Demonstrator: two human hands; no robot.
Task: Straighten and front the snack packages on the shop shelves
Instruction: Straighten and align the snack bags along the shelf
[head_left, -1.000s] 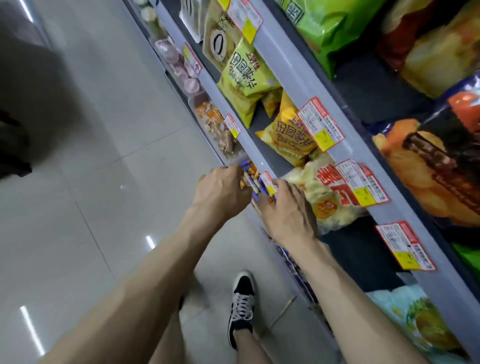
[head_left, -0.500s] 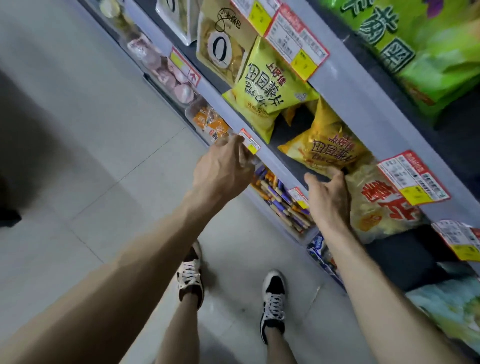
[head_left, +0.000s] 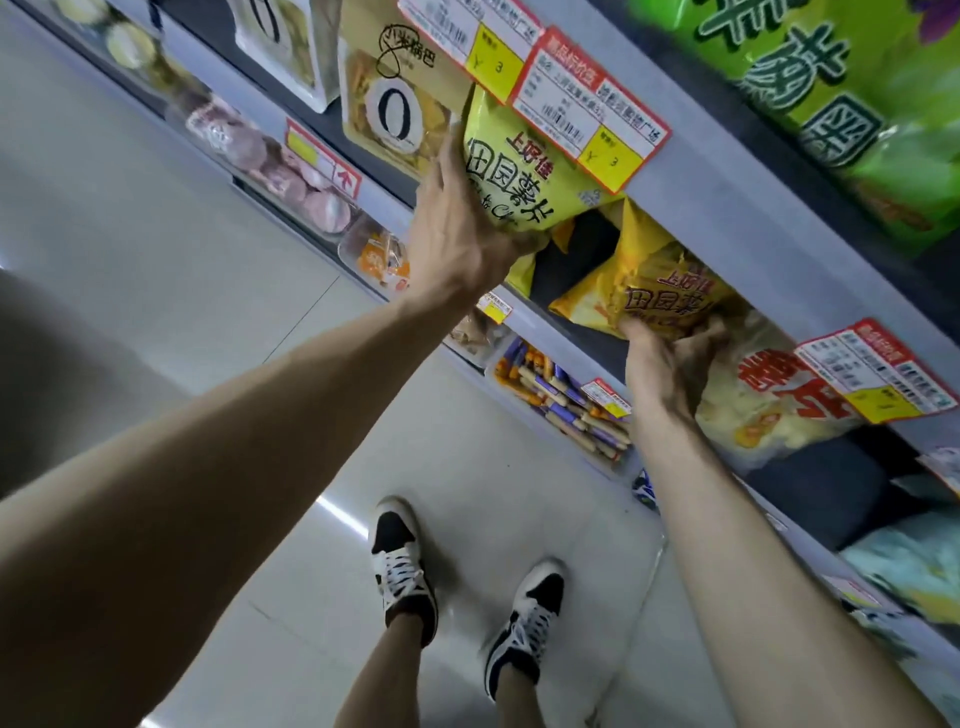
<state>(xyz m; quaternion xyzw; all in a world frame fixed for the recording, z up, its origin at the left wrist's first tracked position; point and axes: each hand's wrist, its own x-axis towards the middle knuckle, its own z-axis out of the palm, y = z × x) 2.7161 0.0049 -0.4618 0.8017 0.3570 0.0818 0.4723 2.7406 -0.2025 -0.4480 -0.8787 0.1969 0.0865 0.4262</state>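
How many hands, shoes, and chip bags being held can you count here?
Hands: 2 (left hand, right hand)
Shoes: 2 (left shoe, right shoe)
Held chip bags: 2 (lime-yellow bag in the left hand, orange-yellow bag in the right hand)
Total: 6

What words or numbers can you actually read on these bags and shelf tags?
"上好佳 田园薯片": lime-yellow bag, gripped by the left hand.
"田园薯": orange bag, gripped by the right hand.
"小米锅巴" and "0": tan bag.
"¥ 3": price tag.
The tags' small print is too blurred to read.
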